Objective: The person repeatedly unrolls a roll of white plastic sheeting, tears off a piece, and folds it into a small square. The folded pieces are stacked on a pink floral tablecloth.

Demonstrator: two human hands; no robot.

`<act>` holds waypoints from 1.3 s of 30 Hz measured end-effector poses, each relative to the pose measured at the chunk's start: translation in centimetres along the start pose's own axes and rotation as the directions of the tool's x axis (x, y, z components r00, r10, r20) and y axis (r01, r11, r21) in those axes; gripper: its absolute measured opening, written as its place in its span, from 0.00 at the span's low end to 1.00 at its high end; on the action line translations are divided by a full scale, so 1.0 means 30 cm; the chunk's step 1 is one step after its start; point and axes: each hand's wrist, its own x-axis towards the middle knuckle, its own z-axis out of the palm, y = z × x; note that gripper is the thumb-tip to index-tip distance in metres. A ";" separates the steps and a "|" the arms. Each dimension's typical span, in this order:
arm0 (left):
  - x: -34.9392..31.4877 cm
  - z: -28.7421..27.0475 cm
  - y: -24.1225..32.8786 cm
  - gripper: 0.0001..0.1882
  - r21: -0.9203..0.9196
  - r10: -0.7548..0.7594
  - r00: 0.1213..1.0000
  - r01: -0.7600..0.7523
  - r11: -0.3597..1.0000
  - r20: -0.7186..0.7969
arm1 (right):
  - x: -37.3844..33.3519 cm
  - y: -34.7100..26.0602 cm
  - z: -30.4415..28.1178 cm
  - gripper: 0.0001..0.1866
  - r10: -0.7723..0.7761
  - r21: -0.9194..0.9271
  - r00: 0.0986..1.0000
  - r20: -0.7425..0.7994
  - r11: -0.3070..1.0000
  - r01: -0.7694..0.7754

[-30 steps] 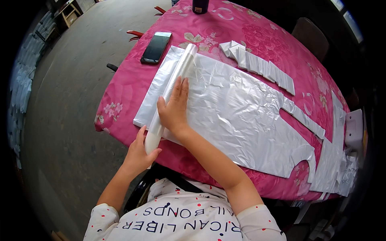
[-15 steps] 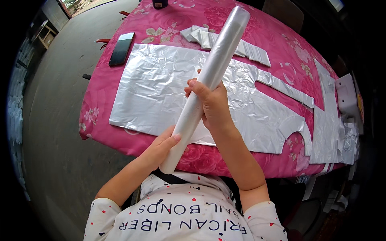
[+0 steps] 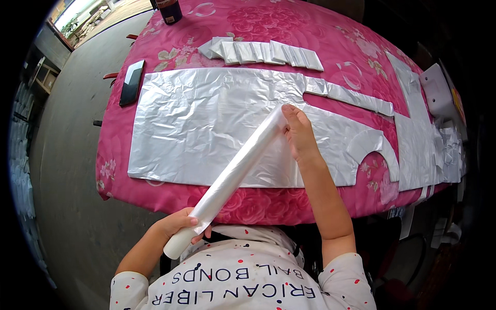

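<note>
A long roll of translucent plastic film (image 3: 235,170) slants across in front of me, its near end low on the left. My left hand (image 3: 182,223) is wrapped round it near that lower end. At the upper end, my right hand (image 3: 300,129) grips the film's tip with thumb and fingers. Beneath the roll, a silvery-white plastic sheet (image 3: 186,124) lies spread on the table, with a narrow strap and curved cut-outs at its right side. Beyond it, several folded plastic packets (image 3: 263,53) overlap in a row.
A pink floral cloth (image 3: 248,204) covers the table. A dark phone (image 3: 132,82) lies at the left edge, and a dark cup-like container (image 3: 169,11) stands at the far left. More plastic sheeting (image 3: 416,150) and a white plastic box (image 3: 438,89) are on the right.
The roll has come down and toward me, its lower end moving left. My right hand has shifted from its middle to its upper end. The view has also shifted slightly.
</note>
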 end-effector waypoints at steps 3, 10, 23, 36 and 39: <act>-0.045 0.008 -0.043 0.45 -0.094 -0.034 0.999 0.031 0.995 -0.037 | 0.025 -0.061 -0.081 0.19 -0.044 -0.158 0.996 -0.083 0.987 0.030; -0.061 -0.016 -0.090 0.45 -0.191 -0.056 0.994 0.038 0.981 -0.090 | 0.023 -0.050 -0.087 0.13 0.148 -0.404 0.974 0.171 0.912 -0.068; -0.060 -0.045 -0.075 0.46 -0.040 -0.075 0.996 0.074 0.996 -0.039 | 0.008 -0.035 -0.065 0.09 0.088 -0.597 0.967 0.240 0.799 0.076; -0.202 -0.105 0.028 0.28 0.730 -0.287 0.944 0.311 0.608 -0.163 | 0.223 -0.215 -0.718 0.12 -0.470 -0.874 0.861 -0.197 0.483 0.063; -0.136 0.027 0.196 0.28 0.953 -0.141 0.978 0.185 0.241 -0.154 | 0.215 -0.195 -0.579 0.11 -0.398 -0.808 0.906 -0.144 0.576 0.125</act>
